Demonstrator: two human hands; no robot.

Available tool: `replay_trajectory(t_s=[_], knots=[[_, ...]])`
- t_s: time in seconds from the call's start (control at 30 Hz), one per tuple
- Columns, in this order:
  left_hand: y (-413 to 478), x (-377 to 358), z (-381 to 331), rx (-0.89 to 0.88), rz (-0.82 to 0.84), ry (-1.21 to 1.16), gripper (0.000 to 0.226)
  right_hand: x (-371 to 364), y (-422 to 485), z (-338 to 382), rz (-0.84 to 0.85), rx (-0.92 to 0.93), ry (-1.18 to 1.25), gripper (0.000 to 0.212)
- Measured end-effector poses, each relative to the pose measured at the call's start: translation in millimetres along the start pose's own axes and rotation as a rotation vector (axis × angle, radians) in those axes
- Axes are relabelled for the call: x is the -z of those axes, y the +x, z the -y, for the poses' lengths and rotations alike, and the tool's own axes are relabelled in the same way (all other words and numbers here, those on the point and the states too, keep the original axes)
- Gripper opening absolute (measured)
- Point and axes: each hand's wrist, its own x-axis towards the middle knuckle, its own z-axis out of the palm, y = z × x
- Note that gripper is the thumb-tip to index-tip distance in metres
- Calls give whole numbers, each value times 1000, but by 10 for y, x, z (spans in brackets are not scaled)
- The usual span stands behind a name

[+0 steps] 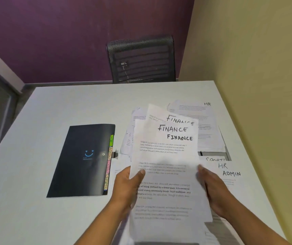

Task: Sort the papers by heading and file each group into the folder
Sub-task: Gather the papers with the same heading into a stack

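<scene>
White desk (35, 209); left hand (124, 188) and right hand (212, 188) clasped round side edges of FINANCE papers (164, 156).

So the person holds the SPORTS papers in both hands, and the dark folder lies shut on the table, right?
Not quite. The head view shows the papers in the left hand and right hand are headed FINANCE, not SPORTS. The dark folder does lie shut on the table.

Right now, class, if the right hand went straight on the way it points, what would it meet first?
The Finance papers: the right hand points up and left at their right edge and seems to touch it, though depth is unclear.
</scene>
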Motion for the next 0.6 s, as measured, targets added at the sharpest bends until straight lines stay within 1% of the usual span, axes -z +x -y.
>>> replay_trajectory(t_s=[0.07,0.13,0.17,0.2,0.27,0.33,0.37,0.43,0.47,0.5,0.53,0.57,0.6], knots=[[6,-20,55,-75,-51,32,11,-24,-40,-32,0,120,-164,36],[10,-16,81,-178,-113,110,8,-46,-59,-4,-76,238,-386,37],[19,-3,76,-248,-138,162,11,-55,-46,11,-123,284,-461,36],[28,-1,65,-311,-145,201,16,-68,-46,40,-162,307,-499,35],[20,-21,9,-390,-113,242,28,-115,-41,85,-204,355,-483,29],[9,-51,-29,-440,-80,245,35,-169,-50,126,-230,394,-442,30],[16,-67,-50,-467,-84,251,35,-171,-30,111,-233,398,-418,35],[41,-70,-61,-574,-104,298,40,-227,-51,145,-263,387,-426,43],[45,-65,-71,-617,-116,331,45,-244,-54,147,-256,368,-423,45],[50,-59,-81,-640,-120,351,50,-202,-22,114,-215,328,-420,48],[52,-57,-78,-637,-104,329,53,-238,-47,132,-170,271,-439,46],[47,-55,-69,-623,-79,283,56,-245,-51,136,-124,208,-424,35],[50,-54,-53,-606,-46,240,59,-259,-77,153,-81,152,-431,18]])
